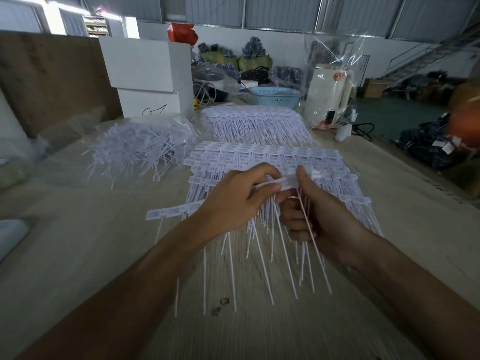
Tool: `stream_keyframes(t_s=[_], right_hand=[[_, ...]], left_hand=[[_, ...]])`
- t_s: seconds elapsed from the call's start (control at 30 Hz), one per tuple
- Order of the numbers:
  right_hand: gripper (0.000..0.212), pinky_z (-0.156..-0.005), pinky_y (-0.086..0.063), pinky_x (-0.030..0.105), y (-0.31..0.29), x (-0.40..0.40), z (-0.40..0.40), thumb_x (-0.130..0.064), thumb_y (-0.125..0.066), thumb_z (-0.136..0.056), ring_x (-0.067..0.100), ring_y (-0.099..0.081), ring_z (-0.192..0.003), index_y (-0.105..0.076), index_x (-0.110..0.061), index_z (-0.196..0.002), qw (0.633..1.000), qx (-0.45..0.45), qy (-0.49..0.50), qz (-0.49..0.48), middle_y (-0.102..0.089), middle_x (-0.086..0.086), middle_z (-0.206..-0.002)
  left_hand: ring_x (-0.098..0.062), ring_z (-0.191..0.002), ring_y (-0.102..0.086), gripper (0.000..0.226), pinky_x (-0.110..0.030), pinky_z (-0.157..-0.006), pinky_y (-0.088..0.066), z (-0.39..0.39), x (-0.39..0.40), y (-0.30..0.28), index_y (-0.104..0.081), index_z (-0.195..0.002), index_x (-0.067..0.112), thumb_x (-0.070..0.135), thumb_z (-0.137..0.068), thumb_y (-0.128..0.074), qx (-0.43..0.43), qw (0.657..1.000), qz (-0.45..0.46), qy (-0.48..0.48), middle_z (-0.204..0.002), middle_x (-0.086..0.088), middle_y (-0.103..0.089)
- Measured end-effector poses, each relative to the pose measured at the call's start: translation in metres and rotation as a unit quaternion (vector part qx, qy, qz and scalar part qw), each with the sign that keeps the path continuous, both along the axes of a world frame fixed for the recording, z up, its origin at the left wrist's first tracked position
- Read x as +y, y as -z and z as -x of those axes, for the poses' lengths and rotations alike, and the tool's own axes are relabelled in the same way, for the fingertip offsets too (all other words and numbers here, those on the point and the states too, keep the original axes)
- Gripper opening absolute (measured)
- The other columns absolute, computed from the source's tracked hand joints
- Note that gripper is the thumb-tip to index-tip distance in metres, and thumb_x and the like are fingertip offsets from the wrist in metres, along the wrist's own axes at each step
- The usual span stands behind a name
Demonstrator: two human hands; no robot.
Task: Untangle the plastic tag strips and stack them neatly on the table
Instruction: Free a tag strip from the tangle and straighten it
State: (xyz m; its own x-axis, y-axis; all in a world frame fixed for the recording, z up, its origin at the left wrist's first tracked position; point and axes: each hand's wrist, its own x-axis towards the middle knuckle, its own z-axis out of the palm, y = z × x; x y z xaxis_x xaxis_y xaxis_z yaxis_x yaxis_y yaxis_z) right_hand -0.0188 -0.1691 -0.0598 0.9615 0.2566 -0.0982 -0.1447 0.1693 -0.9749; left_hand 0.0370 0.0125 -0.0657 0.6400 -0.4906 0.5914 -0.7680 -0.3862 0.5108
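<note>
Both hands over the near stack [272, 157] of tag strips, pinching one small bundle of strips [287, 181] between them. Left hand [233, 201] curled nearly shut, thumb and fingertips closed on the bundle's label ends; right hand [319, 211] likewise closed, thumb on top, lower fingers wrapped round the tails hanging toward the wooden table [91, 255]. Beyond the near stack, a second tidy stack [254, 123]; left of it, the tangled heap [140, 146] in clear plastic, not yet sorted. One loose strip [168, 213] lying just left of the near stack.

Likely risks: dangling tails snagging on strips already laid, dragging rows askew; a slack pinch letting the bundle fan out; setting down off-line, leaving labels staggered and the stack prone to slide.
</note>
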Motion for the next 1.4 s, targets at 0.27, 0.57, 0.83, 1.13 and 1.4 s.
stream_keyframes(t_s=[0.27,0.57,0.83,1.13,1.4], right_hand=[[0.047,-0.038,-0.023,0.02,0.002,0.003,0.003,-0.055,-0.058,-0.094,0.009,-0.023,-0.044,-0.059,-0.018,-0.065,0.998,-0.01,0.055,0.018,-0.029,-0.004,-0.058],[0.048,-0.037,-0.022,0.019,0.003,0.003,0.002,-0.054,-0.055,-0.096,0.008,-0.023,-0.043,-0.058,-0.02,-0.062,0.998,-0.008,0.065,-0.001,-0.028,-0.005,-0.057],[0.05,-0.041,-0.022,0.019,0.001,0.002,0.004,-0.05,-0.051,-0.096,0.013,-0.021,-0.045,-0.053,-0.015,-0.061,0.99,-0.097,0.067,0.076,-0.025,0.0,-0.054],[0.049,-0.04,-0.025,0.02,0.002,-0.006,0.003,-0.053,-0.055,-0.094,0.011,-0.026,-0.044,-0.057,-0.015,-0.064,0.996,-0.056,0.025,0.061,-0.031,0.001,-0.057],[0.05,-0.041,-0.022,0.018,-0.003,-0.017,0.001,-0.056,-0.052,-0.093,0.013,-0.021,-0.047,-0.059,-0.015,-0.067,0.977,-0.065,-0.025,0.2,-0.027,-0.001,-0.056]], left_hand=[[-0.014,-0.065,-0.063,0.019,-0.041,-0.06,-0.052,0.005,-0.003,-0.003,-0.056,-0.111,0.023,0.035,-0.097,-0.062,-0.017,1.0,-0.018,-0.002,-0.08,0.01,-0.068],[-0.019,-0.106,-0.064,0.034,-0.043,-0.088,-0.052,0.003,0.002,-0.001,-0.064,-0.126,0.022,0.034,-0.094,-0.065,-0.058,0.995,-0.066,-0.057,-0.116,0.001,-0.07],[-0.017,-0.076,-0.062,0.027,-0.037,-0.072,-0.049,0.003,0.002,-0.004,-0.071,-0.099,0.003,0.017,-0.102,-0.048,-0.084,0.996,-0.039,-0.007,-0.081,-0.005,-0.07],[-0.007,-0.085,-0.061,0.021,-0.01,-0.075,-0.042,0.003,0.009,-0.011,-0.074,-0.113,0.007,0.014,-0.095,-0.064,-0.045,0.999,-0.003,0.027,-0.096,0.002,-0.073],[-0.015,-0.084,-0.051,0.024,-0.029,-0.075,-0.04,0.001,0.016,-0.015,-0.073,-0.108,0.009,0.015,-0.103,-0.051,-0.121,0.977,-0.165,0.064,-0.087,0.0,-0.066]])
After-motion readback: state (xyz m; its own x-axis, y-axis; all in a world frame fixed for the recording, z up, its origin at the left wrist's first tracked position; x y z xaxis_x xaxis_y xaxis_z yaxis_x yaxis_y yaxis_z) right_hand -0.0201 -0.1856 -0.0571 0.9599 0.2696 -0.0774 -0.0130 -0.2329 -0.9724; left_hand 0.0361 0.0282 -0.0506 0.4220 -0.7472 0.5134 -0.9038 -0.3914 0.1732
